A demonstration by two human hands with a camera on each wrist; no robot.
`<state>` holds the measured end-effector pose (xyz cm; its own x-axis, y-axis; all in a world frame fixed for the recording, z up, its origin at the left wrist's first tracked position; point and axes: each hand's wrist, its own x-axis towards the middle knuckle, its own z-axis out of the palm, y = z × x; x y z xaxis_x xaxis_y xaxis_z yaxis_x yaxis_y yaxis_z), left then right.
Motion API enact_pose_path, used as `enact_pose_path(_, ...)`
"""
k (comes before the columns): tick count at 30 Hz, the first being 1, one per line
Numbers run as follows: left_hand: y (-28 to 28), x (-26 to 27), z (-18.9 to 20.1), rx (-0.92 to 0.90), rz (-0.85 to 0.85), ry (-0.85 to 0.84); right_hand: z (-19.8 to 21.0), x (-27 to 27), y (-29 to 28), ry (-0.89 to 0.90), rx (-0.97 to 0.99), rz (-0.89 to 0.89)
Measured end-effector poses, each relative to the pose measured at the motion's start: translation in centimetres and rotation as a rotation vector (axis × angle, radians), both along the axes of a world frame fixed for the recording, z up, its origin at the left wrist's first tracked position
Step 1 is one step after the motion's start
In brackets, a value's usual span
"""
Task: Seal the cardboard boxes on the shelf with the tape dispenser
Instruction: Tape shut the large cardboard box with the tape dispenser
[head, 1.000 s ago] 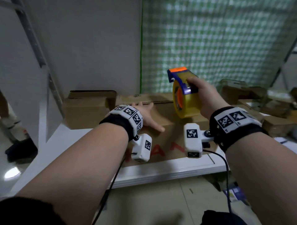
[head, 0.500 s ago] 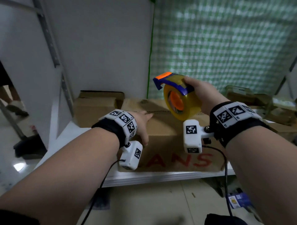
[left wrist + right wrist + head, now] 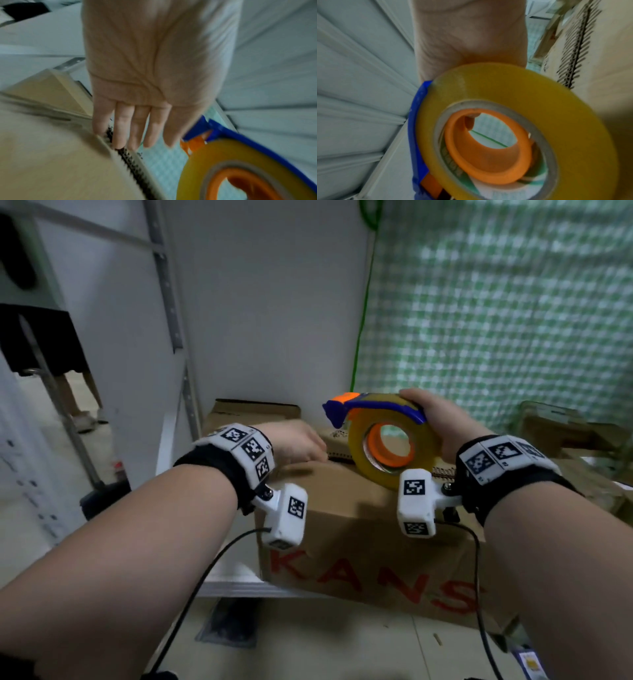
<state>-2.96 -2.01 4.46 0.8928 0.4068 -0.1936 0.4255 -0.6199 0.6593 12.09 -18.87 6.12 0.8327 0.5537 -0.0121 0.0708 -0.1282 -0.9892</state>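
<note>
Nearest is a big cardboard box [image 3: 363, 529] with red letters on its front. It sits on a white shelf [image 3: 236, 585], and part of it sticks out over the near edge. The gap between its top flaps [image 3: 132, 159] shows dark, wavy cardboard. Cables hang down from both wrist cameras in front of the box.

The left hand [image 3: 294, 441] lies flat on the box top. Its fingers [image 3: 120, 129] are straight and close together, and the tips touch the flap edge at the gap. The right hand [image 3: 442, 422] is curled around the tape dispenser [image 3: 383, 436], just right of the left hand. The dispenser is blue, with an orange middle and a fat yellowish roll of tape. It is held just above the gap, with its blue nose pointing left. The right fingers are mostly hidden behind the roll.

Farther back on the left is a smaller cardboard box [image 3: 253, 412] against the white wall. On the far right are more boxes [image 3: 575, 436], blurry and cut off at the edge. Behind them hangs a green checked sheet [image 3: 496, 313].
</note>
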Motion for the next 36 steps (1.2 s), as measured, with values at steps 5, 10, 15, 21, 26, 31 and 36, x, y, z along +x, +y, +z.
enact_pose_path(5, 0.6, 2.0, 1.2, -0.691, 0.344, -0.325, -0.2, 0.6, -0.5, 0.002, -0.014, 0.032)
enact_pose_path(10, 0.3, 3.8, 1.5, -0.96, 0.359, -0.345, -0.2, 1.0, -0.6, 0.001, -0.014, 0.09)
enact_pose_path(15, 0.3, 4.6, 0.7, -1.045, 0.456, -0.437, -0.4, 1.4, -0.9, 0.006, -0.012, 0.125)
enact_pose_path(21, 0.2, 4.4, 0.9, -0.933, 0.483, -0.386, -0.2, 1.3, -1.0, 0.009, -0.003, 0.189)
enact_pose_path(26, 1.6, 3.8, 1.0, -0.808, 0.538, -0.372, 1.0, 0.2, -0.9, 0.013, -0.064, 0.35)
enact_pose_path(31, 5.5, 1.7, -0.1, -0.758, 0.654, -0.398, 2.4, -0.4, 0.2, -0.075, -0.252, 0.328)
enact_pose_path(36, 8.4, -0.5, -1.8, -0.774, 0.726, -0.418, 3.2, -0.8, 2.1, -0.192, -0.389, 0.215)
